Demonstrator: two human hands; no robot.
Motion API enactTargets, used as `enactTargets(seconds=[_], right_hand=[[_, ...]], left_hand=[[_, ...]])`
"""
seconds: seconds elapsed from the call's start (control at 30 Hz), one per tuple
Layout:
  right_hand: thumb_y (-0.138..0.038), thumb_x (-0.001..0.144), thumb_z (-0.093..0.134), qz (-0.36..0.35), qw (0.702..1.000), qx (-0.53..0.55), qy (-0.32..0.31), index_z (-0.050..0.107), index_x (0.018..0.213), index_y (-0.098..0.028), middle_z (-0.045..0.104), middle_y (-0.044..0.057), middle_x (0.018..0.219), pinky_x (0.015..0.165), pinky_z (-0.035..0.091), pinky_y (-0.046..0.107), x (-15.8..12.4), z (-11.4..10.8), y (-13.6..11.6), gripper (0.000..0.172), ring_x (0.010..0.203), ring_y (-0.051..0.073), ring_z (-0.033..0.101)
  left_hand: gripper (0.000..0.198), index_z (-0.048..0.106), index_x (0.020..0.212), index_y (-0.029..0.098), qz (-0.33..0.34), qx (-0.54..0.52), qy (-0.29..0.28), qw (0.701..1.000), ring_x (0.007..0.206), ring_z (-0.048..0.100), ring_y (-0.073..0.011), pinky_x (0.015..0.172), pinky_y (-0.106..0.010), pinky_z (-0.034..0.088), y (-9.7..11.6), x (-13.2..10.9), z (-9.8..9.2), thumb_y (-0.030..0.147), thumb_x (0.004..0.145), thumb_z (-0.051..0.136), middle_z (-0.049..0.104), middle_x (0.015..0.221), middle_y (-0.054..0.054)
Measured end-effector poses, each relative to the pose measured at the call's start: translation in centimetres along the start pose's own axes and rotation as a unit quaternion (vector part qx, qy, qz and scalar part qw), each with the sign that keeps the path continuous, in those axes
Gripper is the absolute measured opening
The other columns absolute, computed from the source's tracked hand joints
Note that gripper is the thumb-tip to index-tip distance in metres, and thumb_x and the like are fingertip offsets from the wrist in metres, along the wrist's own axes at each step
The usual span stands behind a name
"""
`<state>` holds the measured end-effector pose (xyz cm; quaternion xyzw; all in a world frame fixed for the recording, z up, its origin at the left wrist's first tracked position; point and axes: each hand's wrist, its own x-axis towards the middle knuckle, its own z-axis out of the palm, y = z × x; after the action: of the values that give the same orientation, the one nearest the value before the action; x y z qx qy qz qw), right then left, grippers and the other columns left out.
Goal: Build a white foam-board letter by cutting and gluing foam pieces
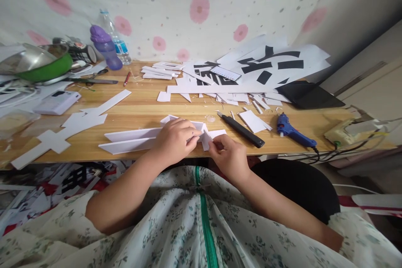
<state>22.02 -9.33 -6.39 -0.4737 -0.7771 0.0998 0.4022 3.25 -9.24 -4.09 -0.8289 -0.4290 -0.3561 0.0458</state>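
A white foam-board piece with upright strips (132, 134) lies at the table's front edge. My left hand (177, 138) rests over its middle, fingers bent and closed on the board, hiding part of it. At the piece's right end, my right hand (230, 155) pinches a small white foam-board strip (206, 139) between thumb and fingers, standing against the rest. Just right of the hands lies a black utility knife (241, 129), its tip pointing away to the left. A blue hot glue gun (293, 131) lies farther right with its cord trailing off.
White cut-out shapes (73, 127) lie at left. Behind are white scraps (161, 70), a ruler (225, 73) and sheets with black printed shapes (270, 65). A purple bottle (106, 48), water bottle (117, 37) and green pan (47, 69) stand back left. Scraps (78, 180) cover the floor.
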Motion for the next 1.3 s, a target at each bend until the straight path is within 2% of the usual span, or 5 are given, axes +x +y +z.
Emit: enactTargets(seconds=[0.17, 0.8, 1.1, 1.2, 1.3], right_hand=[[-0.023, 0.082, 0.055, -0.009, 1.000, 0.007, 0.000, 0.057, 0.069, -0.018, 0.067, 0.003, 0.060, 0.048, 0.043, 0.021, -0.28, 0.29, -0.05, 0.014, 0.049, 0.013, 0.061], [-0.023, 0.084, 0.054, -0.066, 0.997, -0.034, 0.021, 0.058, 0.069, -0.018, 0.064, 0.003, 0.059, 0.050, 0.041, 0.024, -0.64, 0.95, 0.07, 0.017, 0.050, 0.014, 0.059], [-0.020, 0.082, 0.053, -0.084, 0.996, -0.033, 0.020, 0.055, 0.068, -0.019, 0.062, 0.001, 0.056, 0.049, 0.042, 0.023, -0.47, 0.94, 0.02, 0.014, 0.049, 0.014, 0.058], [-0.022, 0.082, 0.055, -0.084, 0.996, -0.015, 0.011, 0.058, 0.082, -0.017, 0.065, 0.002, 0.063, 0.051, 0.047, 0.022, -0.29, 0.80, -0.02, 0.005, 0.054, 0.014, 0.062], [-0.025, 0.083, 0.057, -0.090, 0.996, 0.006, -0.010, 0.058, 0.107, -0.013, 0.069, 0.005, 0.077, 0.058, 0.052, 0.024, -0.03, 0.62, -0.07, 0.027, 0.060, 0.014, 0.065]], left_hand=[[0.014, 0.072, 0.084, 0.018, 0.006, 0.002, 0.007, 1.000, 0.074, 0.063, -0.0187, 0.069, -0.033, 0.050, 0.00, 0.04, 0.01, 0.014, 0.081, 0.058, 0.070, 0.079, -0.004], [0.015, 0.073, 0.083, 0.017, 0.012, 0.014, 0.015, 1.000, 0.072, 0.063, -0.0191, 0.068, -0.033, 0.050, 0.02, 0.02, 0.05, 0.013, 0.080, 0.059, 0.070, 0.078, -0.004], [0.016, 0.071, 0.086, 0.018, -0.007, 0.007, -0.010, 1.000, 0.075, 0.063, -0.0187, 0.070, -0.033, 0.050, -0.02, -0.06, 0.06, 0.014, 0.082, 0.057, 0.069, 0.081, -0.004], [0.015, 0.071, 0.085, 0.018, -0.002, 0.008, -0.008, 1.000, 0.075, 0.063, -0.0192, 0.069, -0.034, 0.050, 0.03, -0.03, 0.01, 0.015, 0.082, 0.057, 0.069, 0.081, -0.004], [0.014, 0.071, 0.084, 0.018, 0.001, 0.014, 0.002, 1.000, 0.074, 0.063, -0.0182, 0.069, -0.033, 0.050, 0.10, -0.02, 0.02, 0.015, 0.082, 0.058, 0.069, 0.080, -0.003]])
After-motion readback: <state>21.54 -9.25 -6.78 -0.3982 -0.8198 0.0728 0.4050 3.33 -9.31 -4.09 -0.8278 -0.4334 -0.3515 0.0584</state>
